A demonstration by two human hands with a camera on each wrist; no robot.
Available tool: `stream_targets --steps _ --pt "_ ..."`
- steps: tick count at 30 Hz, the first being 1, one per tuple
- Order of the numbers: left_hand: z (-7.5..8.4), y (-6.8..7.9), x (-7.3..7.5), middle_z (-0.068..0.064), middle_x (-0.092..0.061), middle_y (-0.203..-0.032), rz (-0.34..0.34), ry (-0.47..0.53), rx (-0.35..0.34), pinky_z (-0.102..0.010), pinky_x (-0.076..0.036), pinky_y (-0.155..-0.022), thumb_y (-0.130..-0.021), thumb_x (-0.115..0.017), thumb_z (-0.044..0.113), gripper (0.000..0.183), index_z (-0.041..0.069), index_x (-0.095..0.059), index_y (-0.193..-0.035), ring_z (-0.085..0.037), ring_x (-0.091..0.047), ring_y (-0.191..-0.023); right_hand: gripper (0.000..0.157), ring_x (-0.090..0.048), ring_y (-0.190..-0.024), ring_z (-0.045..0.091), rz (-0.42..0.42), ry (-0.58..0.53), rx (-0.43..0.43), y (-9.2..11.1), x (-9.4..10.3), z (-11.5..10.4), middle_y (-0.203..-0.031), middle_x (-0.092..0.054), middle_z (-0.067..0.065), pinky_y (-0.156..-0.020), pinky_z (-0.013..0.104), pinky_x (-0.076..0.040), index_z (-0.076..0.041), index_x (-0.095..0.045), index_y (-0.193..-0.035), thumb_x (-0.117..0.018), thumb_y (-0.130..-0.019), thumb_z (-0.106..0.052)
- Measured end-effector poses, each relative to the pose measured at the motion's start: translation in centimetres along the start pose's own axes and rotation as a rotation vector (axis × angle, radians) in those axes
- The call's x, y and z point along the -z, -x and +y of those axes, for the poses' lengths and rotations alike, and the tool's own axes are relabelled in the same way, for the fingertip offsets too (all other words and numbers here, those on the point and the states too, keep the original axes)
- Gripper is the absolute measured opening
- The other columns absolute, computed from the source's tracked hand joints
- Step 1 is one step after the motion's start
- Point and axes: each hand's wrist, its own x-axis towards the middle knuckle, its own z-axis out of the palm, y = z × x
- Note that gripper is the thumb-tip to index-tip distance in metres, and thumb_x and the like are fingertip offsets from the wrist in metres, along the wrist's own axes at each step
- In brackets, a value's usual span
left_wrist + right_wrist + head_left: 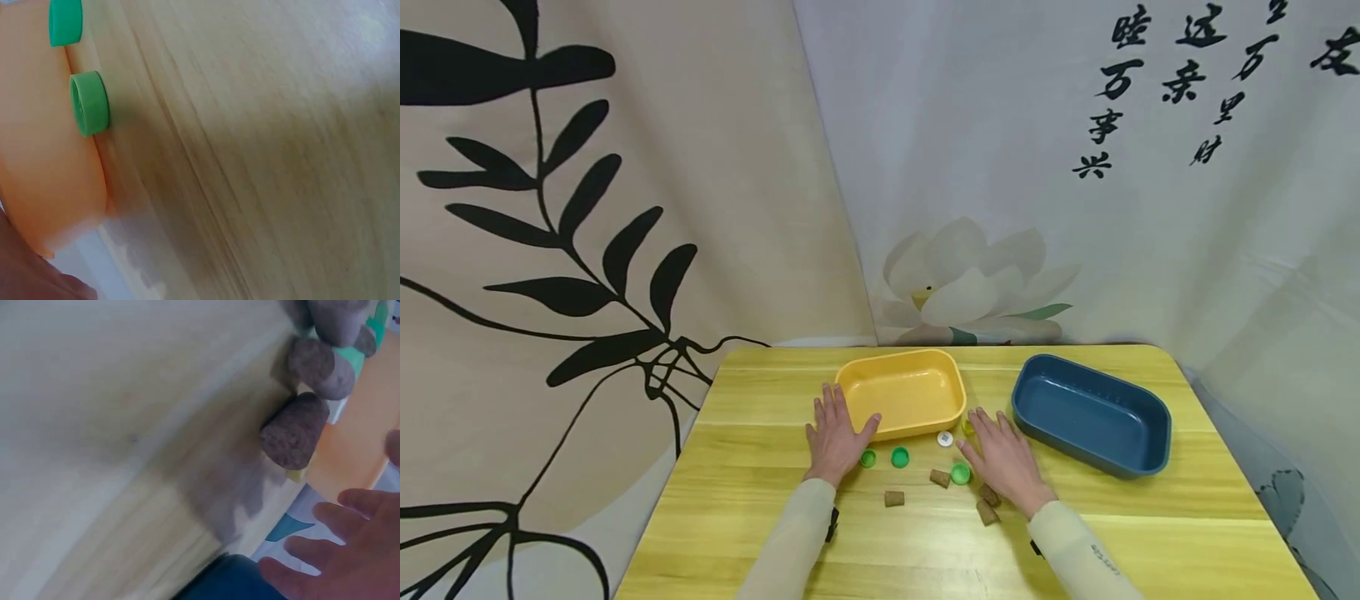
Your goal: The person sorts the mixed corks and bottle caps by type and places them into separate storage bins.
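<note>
Left hand (837,440), right hand (1006,462): showing spread fingers | brown tapered cork stopper (987,512) lying near right | pinching lightly likely preventing rolling

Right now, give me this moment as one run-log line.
left hand: fingers extended, at yellow tray | right hand: fingers spread, near blue tray | caps, corks: on table, outside both trays

The left sleeve (793,537) and right sleeve (1071,542) are long and pale cream, ending at bare hands (835,442); dark lettering (1105,560) marks the right one, and something black (832,525) edges each cuff.
</note>
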Motion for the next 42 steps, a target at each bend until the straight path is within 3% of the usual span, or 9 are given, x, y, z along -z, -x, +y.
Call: stream_targets --steps 6,14,20,24,28,35,42 --pt "0.1 0.0 0.0 -0.015 -0.001 -0.174 -0.004 -0.003 0.004 -0.078 -0.018 -0.113 -0.095 -0.049 0.074 0.108 0.004 -0.008 -0.166 -0.045 -0.010 -0.156 0.062 -0.036 -0.143 0.055 -0.092 0.000 -0.066 -2.0 -0.2 0.1 -0.158 -0.044 0.022 -0.106 0.074 -0.036 -0.002 -0.046 -0.155 -0.060 -0.105 -0.036" --pt "0.1 -0.1 -0.1 -0.014 -0.001 -0.174 0.007 0.018 0.013 -0.076 -0.018 -0.115 -0.094 -0.051 0.074 0.112 0.002 -0.004 -0.166 -0.044 -0.010 -0.157 0.054 -0.046 -0.137 0.053 -0.094 0.094 -0.048 -3.1 -0.3 0.3 -0.151 -0.054 0.019 -0.100 0.072 -0.043 -0.005 -0.056 -0.148 -0.067 -0.101 -0.029" --pt "0.1 -0.2 -0.1 -0.013 0.001 -0.174 -0.002 0.005 0.016 -0.076 -0.018 -0.115 -0.094 -0.051 0.074 0.112 0.002 -0.004 -0.166 -0.044 -0.009 -0.157 0.035 -0.060 -0.122 0.046 -0.015 0.189 0.070 -2.7 -0.6 0.7 -0.128 -0.070 0.014 -0.091 0.067 -0.050 -0.009 -0.072 -0.127 -0.077 -0.094 -0.021" --pt "0.0 -0.2 -0.1 -0.014 0.000 -0.174 -0.004 0.003 0.009 -0.076 -0.019 -0.114 -0.094 -0.050 0.074 0.111 0.002 -0.005 -0.166 -0.045 -0.009 -0.156 0.022 -0.066 -0.110 0.040 0.059 0.237 0.143 -1.9 -0.4 0.7 -0.113 -0.074 0.012 -0.086 0.062 -0.052 -0.011 -0.075 -0.114 -0.077 -0.092 -0.011" --pt "-0.2 0.0 0.2 -0.015 -0.004 -0.174 -0.005 0.003 0.005 -0.077 -0.019 -0.114 -0.094 -0.051 0.074 0.110 0.002 -0.006 -0.166 -0.046 -0.011 -0.156 0.025 -0.067 -0.105 0.036 0.116 0.258 0.190 -1.0 0.3 0.7 -0.108 -0.074 0.011 -0.085 0.059 -0.053 -0.011 -0.074 -0.112 -0.081 -0.088 -0.009" --pt "0.0 0.0 0.4 -0.013 0.000 -0.174 -0.036 0.004 0.017 -0.076 -0.018 -0.115 -0.095 -0.050 0.073 0.110 0.003 -0.003 -0.166 -0.045 -0.008 -0.157 0.034 -0.068 -0.105 0.034 0.208 0.192 0.249 1.0 1.7 0.8 -0.107 -0.074 0.009 -0.089 0.059 -0.053 -0.010 -0.074 -0.115 -0.087 -0.083 -0.013" --pt "0.0 -0.1 0.3 -0.014 0.000 -0.174 -0.042 -0.013 0.013 -0.075 -0.019 -0.115 -0.096 -0.049 0.073 0.109 0.003 -0.002 -0.166 -0.045 -0.008 -0.157 0.035 -0.067 -0.105 0.032 0.250 0.151 0.239 2.2 3.0 0.5 -0.107 -0.074 0.005 -0.091 0.058 -0.051 -0.011 -0.075 -0.117 -0.087 -0.085 -0.018"
